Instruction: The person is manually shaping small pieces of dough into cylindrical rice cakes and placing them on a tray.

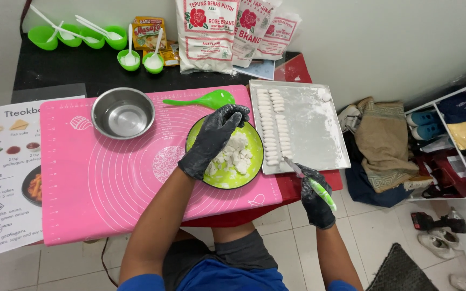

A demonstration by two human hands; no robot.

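Overhead: left hand (pixel 215 141), black-gloved, fingers curled into white dough pieces (pixel 232 157) in green plate (pixel 250 175) on pink mat (pixel 120 178). Right hand (pixel 316 200) grips green-handled knife (pixel 314 185), held off counter edge beside floured tray (pixel 319 124) of cut pieces.

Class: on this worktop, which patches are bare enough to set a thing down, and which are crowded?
Free: the pink mat below the steel bowl, left of the green bowl; the floured right half of the tray. Crowded: the tray's left side, lined with dough pieces, and the back edge with small green cups and flour bags.
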